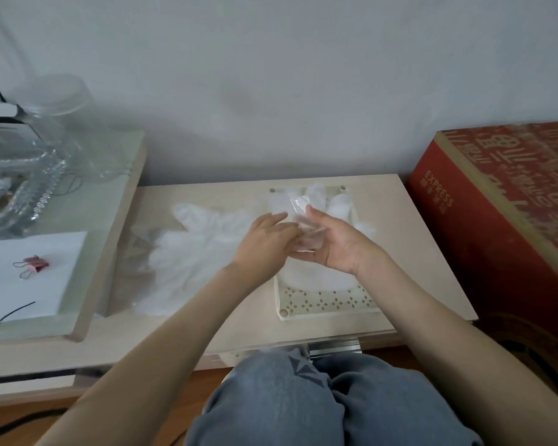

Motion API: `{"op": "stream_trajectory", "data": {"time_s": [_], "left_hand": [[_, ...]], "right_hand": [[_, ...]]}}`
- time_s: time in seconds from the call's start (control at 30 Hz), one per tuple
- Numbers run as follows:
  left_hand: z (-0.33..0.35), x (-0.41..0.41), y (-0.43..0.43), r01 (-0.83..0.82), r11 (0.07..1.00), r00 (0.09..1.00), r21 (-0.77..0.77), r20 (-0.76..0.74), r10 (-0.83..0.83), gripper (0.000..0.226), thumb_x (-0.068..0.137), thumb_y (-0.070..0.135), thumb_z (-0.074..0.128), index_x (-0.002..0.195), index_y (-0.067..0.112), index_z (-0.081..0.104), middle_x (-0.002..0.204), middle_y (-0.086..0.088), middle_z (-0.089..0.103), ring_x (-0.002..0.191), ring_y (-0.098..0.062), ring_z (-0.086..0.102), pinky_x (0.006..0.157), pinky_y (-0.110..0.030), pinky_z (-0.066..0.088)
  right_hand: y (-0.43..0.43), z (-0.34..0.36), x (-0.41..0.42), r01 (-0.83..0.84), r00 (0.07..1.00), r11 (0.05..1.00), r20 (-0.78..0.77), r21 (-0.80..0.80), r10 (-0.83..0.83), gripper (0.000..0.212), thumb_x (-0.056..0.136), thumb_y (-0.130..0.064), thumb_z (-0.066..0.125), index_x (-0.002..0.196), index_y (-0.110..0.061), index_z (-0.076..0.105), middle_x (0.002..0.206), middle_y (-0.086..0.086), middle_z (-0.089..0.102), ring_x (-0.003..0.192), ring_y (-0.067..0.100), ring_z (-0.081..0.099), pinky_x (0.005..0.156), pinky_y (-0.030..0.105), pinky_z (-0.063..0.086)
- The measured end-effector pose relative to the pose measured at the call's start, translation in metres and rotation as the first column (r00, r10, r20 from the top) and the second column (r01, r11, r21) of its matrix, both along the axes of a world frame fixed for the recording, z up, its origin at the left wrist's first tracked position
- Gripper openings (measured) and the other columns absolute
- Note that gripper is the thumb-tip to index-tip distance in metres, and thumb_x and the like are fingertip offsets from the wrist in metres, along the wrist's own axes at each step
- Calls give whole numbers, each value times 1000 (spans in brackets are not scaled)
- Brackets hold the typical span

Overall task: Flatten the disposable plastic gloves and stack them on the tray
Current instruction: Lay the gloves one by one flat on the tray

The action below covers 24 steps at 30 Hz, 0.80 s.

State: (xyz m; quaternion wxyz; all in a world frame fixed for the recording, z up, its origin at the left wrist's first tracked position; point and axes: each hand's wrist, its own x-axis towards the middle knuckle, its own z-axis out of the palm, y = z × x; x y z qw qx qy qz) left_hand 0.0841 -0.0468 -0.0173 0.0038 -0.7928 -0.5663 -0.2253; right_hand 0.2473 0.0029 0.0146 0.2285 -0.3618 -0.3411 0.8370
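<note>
A crumpled clear plastic glove [298, 217] is held above the cream perforated tray [322, 304]. My right hand [339, 243] lies palm up under it with the fingers curled round its lower part. My left hand [264, 239] pinches the glove's left side from above. Flattened white gloves [345, 207] lie on the tray under my hands, their fingers pointing to the wall. A loose pile of gloves [194, 249] lies on the table left of the tray.
A red cardboard box [496, 214] stands right of the low table [409, 239]. On a higher shelf to the left are a clear jar [68, 123], a glass dish [23, 185], white paper and a pink binder clip [34, 265]. My knees are below the table edge.
</note>
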Motion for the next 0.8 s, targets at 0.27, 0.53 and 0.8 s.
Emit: {"op": "stream_trajectory", "data": {"time_s": [0.27,0.53,0.8], "left_hand": [[-2,25,5,-85,993,974,85,215,65,33,91,32,50,110,9,64,126,-11,59,124,-32,49,105,-40,32],[24,42,15,326,528,88,-784,581,809,75,72,72,59,106,5,58,107,-10,62,99,-22,62,87,-36,53],[20,59,23,658,336,-55,-674,402,914,109,80,74,49,138,-15,31,139,-32,43,126,-41,48,102,-45,42]], "right_hand": [[4,-19,25,337,941,942,-41,5,-336,27,99,-10,48,123,-3,56,108,14,69,97,22,70,76,28,58],[4,-22,35,435,889,900,-171,18,-426,34,101,-31,42,132,-24,54,124,-2,64,121,17,57,92,31,53],[0,-30,45,462,866,886,-229,30,-444,42,96,-47,33,134,-36,48,135,-9,53,130,10,47,107,32,42]]}}
